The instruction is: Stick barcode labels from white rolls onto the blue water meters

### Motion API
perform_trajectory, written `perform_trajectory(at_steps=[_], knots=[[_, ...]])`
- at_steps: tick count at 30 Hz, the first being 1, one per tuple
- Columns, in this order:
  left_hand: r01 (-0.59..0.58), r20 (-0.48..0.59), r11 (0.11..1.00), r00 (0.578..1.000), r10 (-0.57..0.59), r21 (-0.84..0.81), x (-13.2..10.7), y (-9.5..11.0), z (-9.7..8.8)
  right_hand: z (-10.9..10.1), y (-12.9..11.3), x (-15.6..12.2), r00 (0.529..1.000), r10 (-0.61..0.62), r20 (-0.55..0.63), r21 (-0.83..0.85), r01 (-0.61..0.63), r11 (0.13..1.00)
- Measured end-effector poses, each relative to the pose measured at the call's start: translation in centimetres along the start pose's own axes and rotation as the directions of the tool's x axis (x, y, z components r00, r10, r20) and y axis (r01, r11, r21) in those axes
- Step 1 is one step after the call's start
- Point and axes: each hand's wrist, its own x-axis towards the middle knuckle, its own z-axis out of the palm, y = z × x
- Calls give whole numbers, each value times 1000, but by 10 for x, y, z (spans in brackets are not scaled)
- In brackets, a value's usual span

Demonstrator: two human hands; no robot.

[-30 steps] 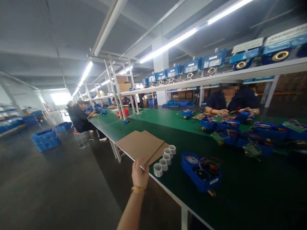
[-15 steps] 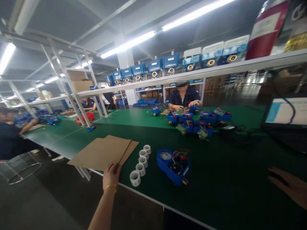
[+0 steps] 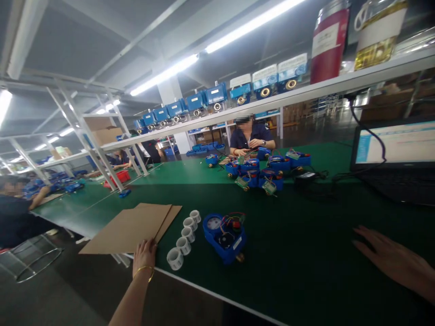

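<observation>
At the near table edge my left hand (image 3: pixel 144 254) lies with its fingers over the front edge of two overlapping brown cardboard sheets (image 3: pixel 131 228). Its fingers look extended, resting on the cardboard. Just right of it runs a slanting row of several white label rolls (image 3: pixel 184 246). Beyond the rolls sits a blue water meter (image 3: pixel 224 240) with its housing uncovered, showing a round dial, coloured wires and a brass fitting. Over at the right, my right hand (image 3: pixel 390 258) is stretched out low over the dark green tabletop, fingers apart and holding nothing.
Several open blue meters (image 3: pixel 260 170) with loose wires stand farther back, before a seated co-worker (image 3: pixel 251 136). A laptop (image 3: pixel 394 158) with cables stands at the right. Overhead, a shelf (image 3: pixel 258 103) carries blue meters, a red bottle (image 3: pixel 329 43) and a glass jug (image 3: pixel 379 38).
The view has turned to the right, so the table's things appear farther left. More of my right hand shows. My left hand keeps its place at the cardboard.
</observation>
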Motion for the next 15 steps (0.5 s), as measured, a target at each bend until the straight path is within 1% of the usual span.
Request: perform_trajectory(at_steps=[3,6,11,15], knots=[[-10,-4,999,1000,10,39,1,1,-2,8,12,-1,994,45,95,-104,-35,994],[-21,5,997,1000,21,74,4,1,-3,11,14,-3,992,32,123,-150,-14,989],[-74,55,991,996,69,110,9,1,-3,3,7,-7,984,46,174,-239,-3,971],[-111,87,986,991,100,126,9,1,-1,-3,12,-14,976,45,212,-266,14,964]])
